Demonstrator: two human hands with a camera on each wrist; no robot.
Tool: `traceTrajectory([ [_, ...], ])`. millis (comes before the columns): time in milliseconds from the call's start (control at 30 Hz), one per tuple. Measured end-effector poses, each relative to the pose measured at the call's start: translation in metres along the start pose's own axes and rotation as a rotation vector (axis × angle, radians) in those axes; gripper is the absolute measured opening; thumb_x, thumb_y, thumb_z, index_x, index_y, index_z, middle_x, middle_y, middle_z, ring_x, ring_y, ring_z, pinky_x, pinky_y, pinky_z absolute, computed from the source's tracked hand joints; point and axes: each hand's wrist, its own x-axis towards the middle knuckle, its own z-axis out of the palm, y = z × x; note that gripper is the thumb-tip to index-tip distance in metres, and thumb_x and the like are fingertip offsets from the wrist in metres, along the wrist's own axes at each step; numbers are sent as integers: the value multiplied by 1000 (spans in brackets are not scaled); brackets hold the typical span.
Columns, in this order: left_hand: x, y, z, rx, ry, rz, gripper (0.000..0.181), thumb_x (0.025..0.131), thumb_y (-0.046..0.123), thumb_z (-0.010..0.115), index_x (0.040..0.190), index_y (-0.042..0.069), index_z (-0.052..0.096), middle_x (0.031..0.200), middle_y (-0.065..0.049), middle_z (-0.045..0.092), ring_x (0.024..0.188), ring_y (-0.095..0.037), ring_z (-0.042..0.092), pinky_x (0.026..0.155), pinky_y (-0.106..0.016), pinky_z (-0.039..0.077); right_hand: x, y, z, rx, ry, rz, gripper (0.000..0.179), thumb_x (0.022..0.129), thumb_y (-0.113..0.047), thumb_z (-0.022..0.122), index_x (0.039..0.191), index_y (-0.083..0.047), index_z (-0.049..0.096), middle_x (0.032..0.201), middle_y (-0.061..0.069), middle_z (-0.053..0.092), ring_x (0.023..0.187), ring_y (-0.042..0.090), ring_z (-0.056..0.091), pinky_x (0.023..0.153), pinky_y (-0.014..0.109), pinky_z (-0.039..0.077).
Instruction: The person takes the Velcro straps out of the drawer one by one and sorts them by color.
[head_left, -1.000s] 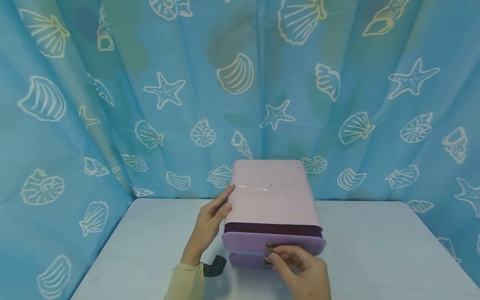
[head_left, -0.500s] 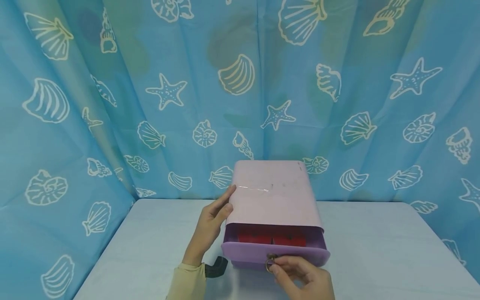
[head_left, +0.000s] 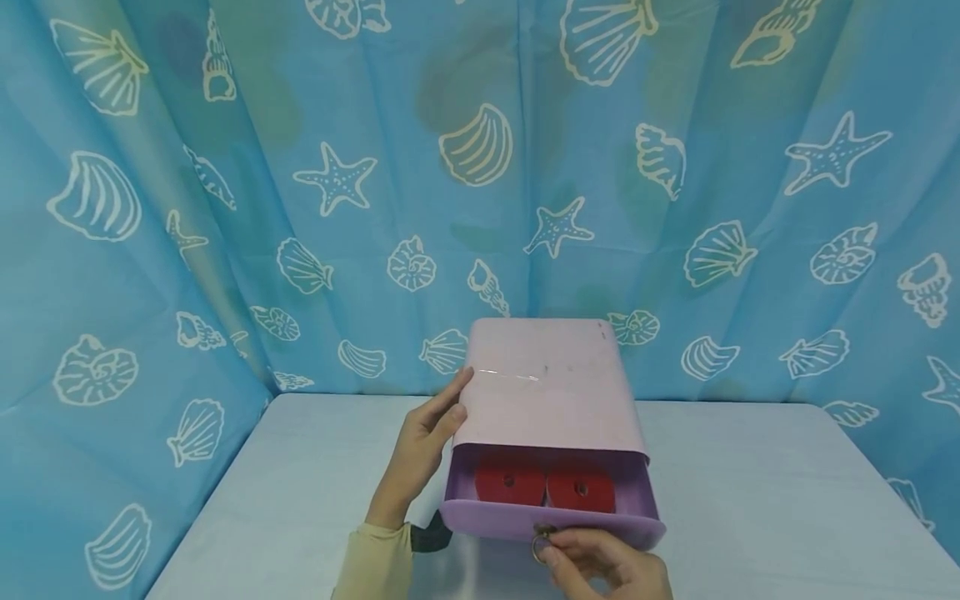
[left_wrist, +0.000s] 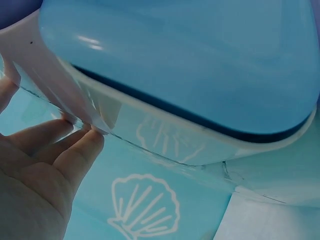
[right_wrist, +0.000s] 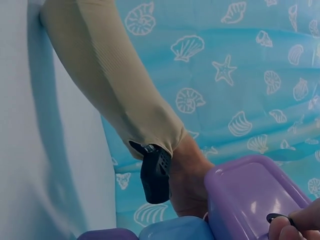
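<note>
A pink drawer cabinet (head_left: 547, 400) stands on the table, its top purple drawer (head_left: 495, 518) pulled out toward me. In that drawer lie two red rolls (head_left: 512, 482) side by side, each with a small hole in its middle. My right hand (head_left: 603, 562) pinches the brass ring pull (head_left: 539, 547) on the drawer front, thumb against finger. Straight fingers of my left hand (head_left: 420, 446) rest along the cabinet's left side. In the left wrist view, those fingertips (left_wrist: 95, 137) touch the glossy side wall, near a blue drawer front (left_wrist: 190, 60).
Behind the cabinet hangs a blue curtain (head_left: 408, 167) printed with shells and starfish. A pale cloth covers the table (head_left: 735, 483). A black camera mount (right_wrist: 156, 175) is on the left wrist. Lower blue drawer (right_wrist: 175, 229) and purple drawer (right_wrist: 107, 234) fronts show in the right wrist view.
The top drawer has slid out toward me with my right hand on its ring, uncovering the two red rolls. My left hand has stayed against the cabinet's side.
</note>
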Motion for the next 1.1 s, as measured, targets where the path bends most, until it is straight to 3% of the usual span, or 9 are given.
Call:
traceTrajectory([
  [133,0,-1,0,-4,-5,9,48,105,12,52,152,11,46,158,-2,39,147,-15,32,115,-26,30,-5,3,1,27,27,-109,15,78,0,84,80,-12,74,71,-10,72,55,10,64,53,26,57],
  [233,0,-2,0,-17,-5,17,47,105,10,52,151,9,46,158,-4,39,147,-16,32,116,-25,29,-7,5,1,36,37,-144,19,75,2,85,79,-13,74,70,-11,72,53,9,64,52,27,57],
  [467,0,-1,0,-26,-2,17,47,105,10,51,151,7,45,158,-4,39,147,-15,32,116,-26,28,-14,8,0,-36,36,-111,20,73,-6,90,81,-18,76,74,-11,72,55,5,64,55,27,59],
  [700,1,-1,1,-46,-6,27,47,105,9,51,151,5,45,158,-7,38,148,-17,30,117,-25,27,-17,16,-2,-36,-20,1,15,76,-9,88,85,-12,76,76,-9,73,60,7,68,60,23,59],
  [1100,1,-1,1,-43,-6,27,47,105,10,51,152,6,44,159,-6,38,148,-17,29,117,-26,27,-19,21,0,-14,10,-45,18,75,-1,86,84,-11,75,74,-9,73,59,7,68,56,25,59],
])
